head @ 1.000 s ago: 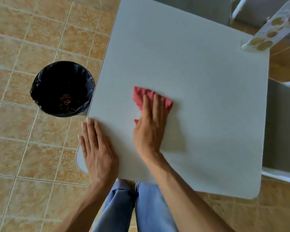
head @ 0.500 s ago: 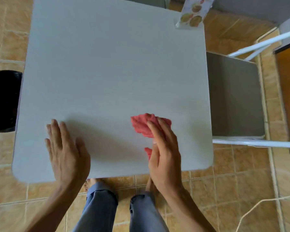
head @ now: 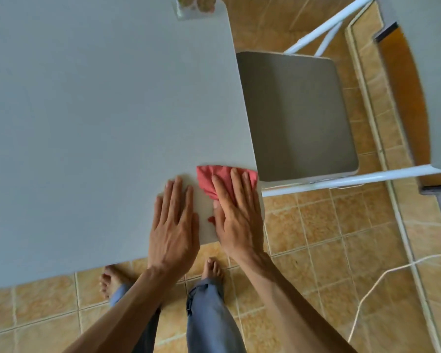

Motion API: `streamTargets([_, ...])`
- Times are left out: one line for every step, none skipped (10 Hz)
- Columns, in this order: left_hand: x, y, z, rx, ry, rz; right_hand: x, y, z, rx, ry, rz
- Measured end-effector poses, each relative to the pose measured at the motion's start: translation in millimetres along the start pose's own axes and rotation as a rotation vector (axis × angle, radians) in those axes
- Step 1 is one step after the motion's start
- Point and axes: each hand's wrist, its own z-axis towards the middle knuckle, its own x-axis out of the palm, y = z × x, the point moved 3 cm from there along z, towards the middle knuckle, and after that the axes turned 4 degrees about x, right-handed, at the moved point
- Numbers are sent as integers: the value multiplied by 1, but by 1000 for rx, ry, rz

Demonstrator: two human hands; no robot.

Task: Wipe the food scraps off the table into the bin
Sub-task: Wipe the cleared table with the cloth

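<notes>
A red cloth [head: 214,178] lies at the near right corner of the grey table [head: 99,110]. My right hand [head: 236,212] presses flat on the cloth, fingers spread over it, right by the table's right edge. Just left of it, my left hand [head: 175,225] rests flat on the bare tabletop, holding nothing. No food scraps show on the table. The bin is out of view.
A grey folding chair [head: 295,115] with a white frame stands against the table's right side. A patterned packet [head: 196,3] sits at the far right table corner. My bare feet stand on tan floor tiles [head: 316,238]. A white cord [head: 382,276] crosses the floor at right.
My right hand has slid the cloth rightwards to the table's near right corner. My left hand has followed to the right. The view has swung right and the black bin has left the frame.
</notes>
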Motion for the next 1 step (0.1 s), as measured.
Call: streamTargets([-14, 1, 0, -17, 74, 17, -2, -6, 5, 16, 80, -44])
